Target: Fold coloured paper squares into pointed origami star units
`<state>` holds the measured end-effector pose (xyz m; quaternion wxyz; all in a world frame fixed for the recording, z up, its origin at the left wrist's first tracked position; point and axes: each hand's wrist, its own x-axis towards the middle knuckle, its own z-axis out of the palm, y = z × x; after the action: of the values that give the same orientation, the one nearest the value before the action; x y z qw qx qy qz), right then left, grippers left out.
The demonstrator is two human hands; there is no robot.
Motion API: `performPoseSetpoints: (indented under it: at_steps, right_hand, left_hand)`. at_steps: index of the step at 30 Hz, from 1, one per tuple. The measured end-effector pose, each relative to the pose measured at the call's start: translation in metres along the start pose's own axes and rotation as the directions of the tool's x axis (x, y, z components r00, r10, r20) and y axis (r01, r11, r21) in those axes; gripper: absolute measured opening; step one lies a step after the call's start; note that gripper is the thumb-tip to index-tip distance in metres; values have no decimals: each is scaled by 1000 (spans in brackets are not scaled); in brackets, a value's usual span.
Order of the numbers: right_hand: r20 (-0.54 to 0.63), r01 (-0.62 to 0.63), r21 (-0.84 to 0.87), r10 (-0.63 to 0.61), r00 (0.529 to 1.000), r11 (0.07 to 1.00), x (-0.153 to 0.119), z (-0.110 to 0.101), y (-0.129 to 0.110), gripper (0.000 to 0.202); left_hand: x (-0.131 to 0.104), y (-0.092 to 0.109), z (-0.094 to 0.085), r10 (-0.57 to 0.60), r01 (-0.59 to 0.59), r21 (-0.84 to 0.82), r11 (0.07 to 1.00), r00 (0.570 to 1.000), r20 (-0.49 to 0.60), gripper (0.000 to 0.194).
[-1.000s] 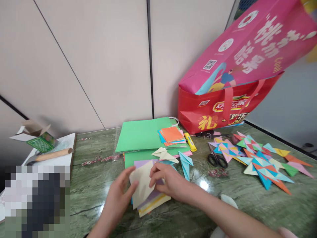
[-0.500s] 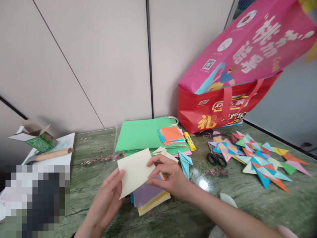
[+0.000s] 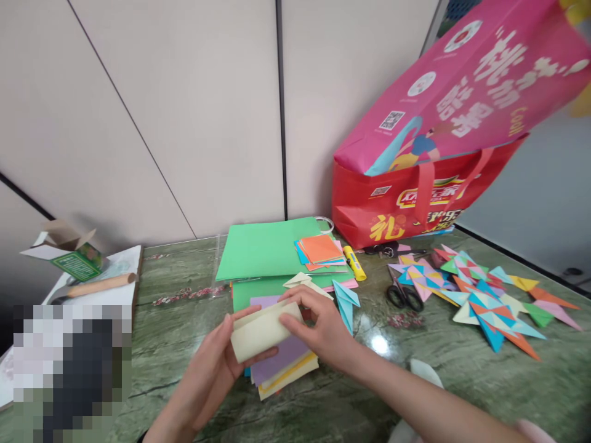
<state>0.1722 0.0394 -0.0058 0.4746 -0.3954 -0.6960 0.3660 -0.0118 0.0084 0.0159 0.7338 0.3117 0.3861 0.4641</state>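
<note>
A cream sheet of paper (image 3: 261, 337), bent over on itself, is held between both hands above the green marbled table. My left hand (image 3: 215, 363) grips its left end, thumb in front and fingers beneath. At the right end my right hand (image 3: 318, 323) pinches it between thumb and fingers. Under the hands lies a stack of coloured paper (image 3: 289, 369), purple on top with yellow and cream edges below. Just behind are folded cream pieces (image 3: 299, 280), and a folded light-blue piece (image 3: 345, 304) lies right of my right hand.
Green sheets (image 3: 263, 249) lie at the back, with small orange squares (image 3: 322, 249) on them. Beside these are a yellow glue stick (image 3: 354, 263), scissors (image 3: 404, 297) and several folded paper stars (image 3: 489, 301). A red bag (image 3: 364, 209) stands behind; an open box (image 3: 76, 255) sits left.
The cream sheet was flat and tilted up; now it is bent over into a narrower strip. My right hand has moved its hold, and my left fingers now reach beneath the sheet.
</note>
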Motion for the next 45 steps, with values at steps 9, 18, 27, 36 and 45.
performPoseSetpoints:
  at_steps: [9,18,27,36,45]
  right_hand:
    - [10,-68,7,68,998,998,-3,3,4,21]
    - [97,-63,-46,67,993,997,-2,5,1,22]
    - [109,-102,-8,102,989,995,-4,6,4,21]
    - [104,-91,-2,90,990,996,-3,6,4,18]
    - [104,-87,-13,88,991,996,-3,6,4,17]
  left_hand:
    - [3,-5,2,150,-89,309,947,972,-180,40]
    - [5,-7,-1,148,-75,355,932,972,-184,38]
    - [3,-6,0,159,-80,371,925,969,-187,34]
    - [2,-7,-1,169,-82,366,927,963,-212,36]
    - [3,-6,0,166,-82,359,930,963,-212,33]
